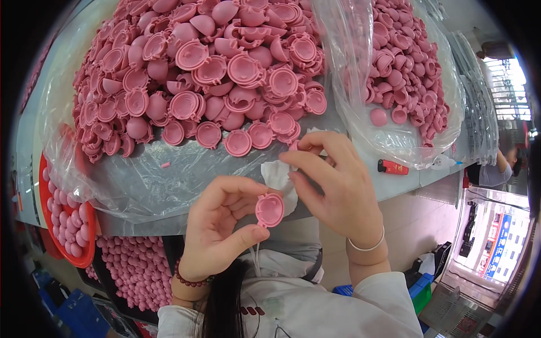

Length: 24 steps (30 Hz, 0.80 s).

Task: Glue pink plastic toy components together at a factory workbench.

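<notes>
Between the thumb and fingers of my left hand (222, 225), a round pink plastic half-shell (269, 210) is held with its hollow side up. My right hand (338, 188) is up and to the right of it, at the near edge of the pink heap. Its fingers are bent in toward the thumb. A bit of pink shows at the fingertips, but I cannot tell whether it is gripped or lies behind them. Crumpled white tissue (276, 176) shows between the two hands.
A big heap of pink half-shells (225, 73) lies on clear plastic sheeting over the grey table (163, 186). A second bag of pink pieces (403, 73) is at the right, near a red lighter (393, 167). At the left, a red basket (44, 186) holds pink balls; more pink balls (135, 270) fill a dark crate below.
</notes>
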Each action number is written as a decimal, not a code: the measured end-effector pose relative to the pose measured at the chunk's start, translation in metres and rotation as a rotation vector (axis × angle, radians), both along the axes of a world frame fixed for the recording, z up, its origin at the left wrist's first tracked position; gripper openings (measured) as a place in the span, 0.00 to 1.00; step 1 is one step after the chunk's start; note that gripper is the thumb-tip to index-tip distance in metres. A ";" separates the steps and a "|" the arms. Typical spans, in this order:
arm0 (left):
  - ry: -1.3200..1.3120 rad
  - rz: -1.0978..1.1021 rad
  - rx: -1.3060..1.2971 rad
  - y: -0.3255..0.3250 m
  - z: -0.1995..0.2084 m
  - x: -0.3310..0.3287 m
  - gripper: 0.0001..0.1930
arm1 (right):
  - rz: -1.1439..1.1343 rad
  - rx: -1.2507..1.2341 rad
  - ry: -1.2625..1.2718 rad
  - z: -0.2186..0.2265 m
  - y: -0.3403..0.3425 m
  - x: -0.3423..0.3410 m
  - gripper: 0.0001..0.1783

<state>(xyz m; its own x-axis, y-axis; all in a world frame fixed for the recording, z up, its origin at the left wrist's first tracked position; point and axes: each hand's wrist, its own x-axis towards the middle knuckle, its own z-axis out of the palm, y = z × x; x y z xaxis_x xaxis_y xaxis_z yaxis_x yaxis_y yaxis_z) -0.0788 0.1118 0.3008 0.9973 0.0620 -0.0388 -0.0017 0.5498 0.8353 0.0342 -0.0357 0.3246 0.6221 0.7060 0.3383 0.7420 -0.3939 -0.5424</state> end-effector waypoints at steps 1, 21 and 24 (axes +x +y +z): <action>0.010 0.012 0.004 0.000 0.001 0.000 0.22 | -0.003 -0.041 -0.019 0.000 0.001 0.000 0.14; 0.116 0.091 -0.003 -0.005 0.003 -0.001 0.23 | -0.180 0.005 0.170 -0.005 -0.053 -0.011 0.13; 0.003 0.039 -0.059 0.000 0.000 -0.001 0.21 | -0.214 -0.020 0.070 -0.002 -0.055 -0.011 0.14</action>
<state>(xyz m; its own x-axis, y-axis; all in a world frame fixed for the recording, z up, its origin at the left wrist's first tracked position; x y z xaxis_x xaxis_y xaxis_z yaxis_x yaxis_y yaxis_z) -0.0802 0.1114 0.3006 0.9941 0.0979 -0.0468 -0.0211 0.5976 0.8015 0.0229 -0.0907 0.3230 0.7800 0.5616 0.2760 0.6011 -0.5498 -0.5800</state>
